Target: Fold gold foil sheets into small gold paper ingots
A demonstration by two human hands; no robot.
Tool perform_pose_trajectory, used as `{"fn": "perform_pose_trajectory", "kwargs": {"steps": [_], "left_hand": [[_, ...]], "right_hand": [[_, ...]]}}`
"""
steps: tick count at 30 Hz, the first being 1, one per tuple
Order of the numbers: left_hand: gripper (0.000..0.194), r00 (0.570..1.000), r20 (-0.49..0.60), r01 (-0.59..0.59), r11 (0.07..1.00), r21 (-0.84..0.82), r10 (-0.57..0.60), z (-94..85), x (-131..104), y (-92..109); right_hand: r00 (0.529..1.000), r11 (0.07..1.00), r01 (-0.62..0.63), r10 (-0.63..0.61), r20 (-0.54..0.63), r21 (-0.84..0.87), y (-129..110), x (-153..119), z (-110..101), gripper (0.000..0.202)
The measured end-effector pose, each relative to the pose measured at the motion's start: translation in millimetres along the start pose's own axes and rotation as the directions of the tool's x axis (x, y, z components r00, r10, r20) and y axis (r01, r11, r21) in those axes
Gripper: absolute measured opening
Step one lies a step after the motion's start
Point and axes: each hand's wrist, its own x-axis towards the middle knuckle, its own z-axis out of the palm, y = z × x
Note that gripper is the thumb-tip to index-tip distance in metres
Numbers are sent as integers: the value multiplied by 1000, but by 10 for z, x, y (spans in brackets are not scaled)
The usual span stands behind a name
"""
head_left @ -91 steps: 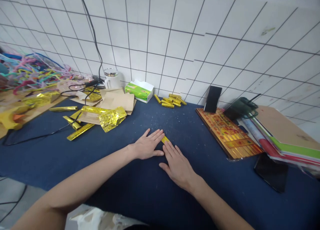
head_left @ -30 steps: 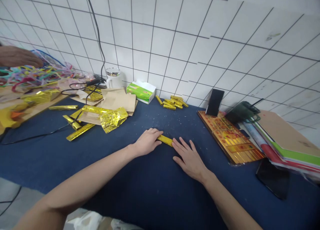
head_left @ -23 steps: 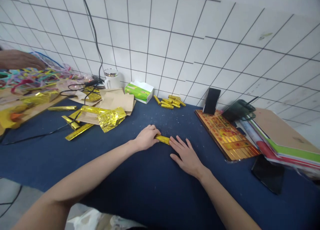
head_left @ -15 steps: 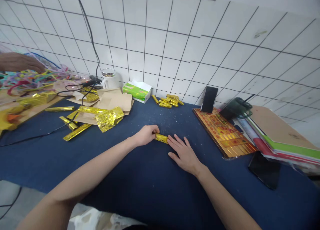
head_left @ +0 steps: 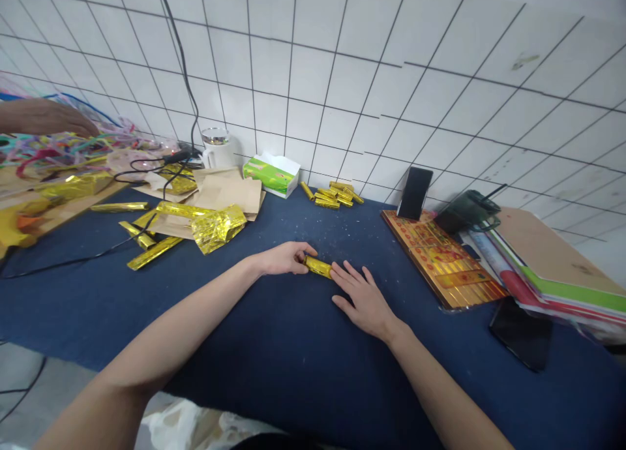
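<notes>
A short gold foil roll (head_left: 318, 267) lies on the dark blue tabletop in front of me. My left hand (head_left: 286, 259) has its thumb and fingers curled around the roll's left end. At the other end, my right hand (head_left: 360, 298) rests flat with fingers spread, its fingertips touching the foil. Beyond my hands, near the wall, is a small pile of similar gold rolls (head_left: 337, 195). Longer gold foil rolls (head_left: 154, 252) and a crumpled gold foil sheet (head_left: 218, 228) lie to the left.
Brown paper (head_left: 229, 192), a tissue pack (head_left: 272, 175) and a white mug (head_left: 218, 151) stand along the back. A black cable (head_left: 78, 265) crosses the left side. Another person's hand (head_left: 46, 117) is over colourful strips. At right are a propped phone (head_left: 415, 193), an orange packet (head_left: 443, 261) and folders (head_left: 562, 261).
The foil roll looks smoother and more of its left end shows. My left fingers have spread slightly around that end. My right hand stays flat against the other end.
</notes>
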Motion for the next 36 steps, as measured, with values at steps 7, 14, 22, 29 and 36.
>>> {"fn": "perform_pose_trajectory", "kwargs": {"steps": [7, 14, 22, 29, 36], "left_hand": [[36, 993, -117, 27, 999, 35, -23, 79, 63, -43], [35, 978, -186, 81, 992, -101, -99, 99, 75, 1], [29, 968, -151, 174, 967, -186, -203, 80, 71, 38], [21, 962, -228, 134, 988, -82, -149, 142, 77, 5], [19, 980, -191, -56, 998, -2, 54, 123, -29, 83]], "right_hand": [[1000, 1000, 0, 0, 13, -16, 0, 5, 0, 50], [1000, 1000, 4, -4, 2, -24, -12, 3, 1, 49], [1000, 1000, 1, 0, 15, -30, -31, 10, -18, 50], [1000, 1000, -14, 14, -18, 25, -46, 6, -1, 48], [920, 789, -168, 340, -193, 590, -74, 74, -88, 45]]}}
